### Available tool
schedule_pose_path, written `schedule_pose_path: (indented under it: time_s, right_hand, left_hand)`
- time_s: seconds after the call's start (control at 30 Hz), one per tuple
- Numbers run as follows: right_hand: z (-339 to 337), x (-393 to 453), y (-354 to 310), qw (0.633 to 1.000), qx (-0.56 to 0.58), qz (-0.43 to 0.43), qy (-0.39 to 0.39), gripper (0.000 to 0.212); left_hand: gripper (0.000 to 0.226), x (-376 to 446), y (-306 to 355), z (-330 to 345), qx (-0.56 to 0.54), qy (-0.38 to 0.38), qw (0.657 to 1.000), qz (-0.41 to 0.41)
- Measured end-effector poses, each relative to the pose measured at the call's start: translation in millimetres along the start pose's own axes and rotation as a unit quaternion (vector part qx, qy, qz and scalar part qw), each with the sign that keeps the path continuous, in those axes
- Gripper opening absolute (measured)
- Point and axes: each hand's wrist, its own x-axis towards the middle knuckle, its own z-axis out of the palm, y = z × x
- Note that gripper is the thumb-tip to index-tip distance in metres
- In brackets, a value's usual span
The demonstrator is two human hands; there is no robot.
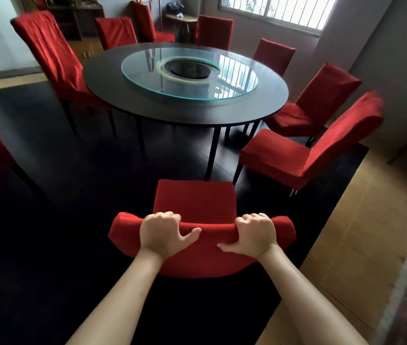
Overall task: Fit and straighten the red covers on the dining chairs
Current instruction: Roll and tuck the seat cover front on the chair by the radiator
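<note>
A: Where are the fingers?

B: Both sets are curled over the top edge of the nearest chair back [202, 235]. The left hand [163, 234] grips the red cover [195, 202] left of the middle, fingers hooked over the front, thumb lying along the rear face. The right hand [253, 236] grips it right of the middle in the same way, thumb pointing inward.

A: And the cover itself?

B: It wraps the backrest and the seat of that chair, directly below the camera, on the dark carpet [60, 220]. The seat faces the round worktop [185, 88] but stands apart from it.

A: What surrounds it?

B: A glass turntable [237, 78] sits on the worktop. More red-covered chairs ring it: one at right [309, 150] with a smooth cover, another beyond it [314, 103], and a tall one at left [53, 56] whose fabric hangs creased. A barred window [279, 8] is at upper right, and wooden floor [359, 232] shows beside the carpet.
</note>
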Motion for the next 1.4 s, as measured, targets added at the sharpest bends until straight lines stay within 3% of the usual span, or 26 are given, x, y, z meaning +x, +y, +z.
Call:
schedule_pose_path:
  time_s: [0.9,1.23,1.4]
  right_hand:
    - [77,194,66,0.999,-0.013,0.035,-0.024,0.069]
    - [93,217,95,0.999,-0.013,0.032,-0.016,0.069]
    - [90,217,96,0.999,-0.011,0.020,-0.022,0.068]
  left_hand:
    - [0.068,204,-60,88,0.004,-0.039,0.999,0.001]
    - [0.074,233,-50,104,0.027,-0.087,0.996,-0.014]
    - [0.066,233,-48,102,0.029,-0.067,0.997,-0.009]
